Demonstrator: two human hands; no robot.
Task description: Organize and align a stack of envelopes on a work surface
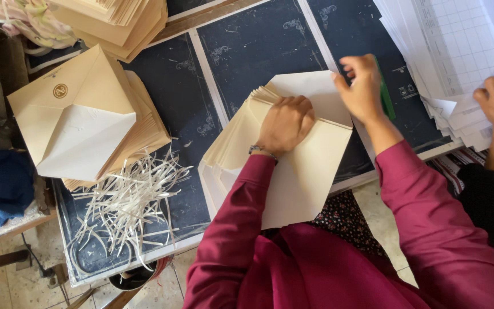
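The envelope stack (293, 171) is pinned mid-table under the left hand (284, 123), fingers curled flat; its long axis runs seven to one o'clock. The right hand (361, 86), nearer the flap at one o'clock, is closed around a green tool (386, 97).

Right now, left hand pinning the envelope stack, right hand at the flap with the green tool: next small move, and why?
Probably draw the right hand with the green tool across the white flap to crease it. The left hand already presses the top envelope flat on the fanned stack, and the flap looks folded over but not yet sharply flattened.
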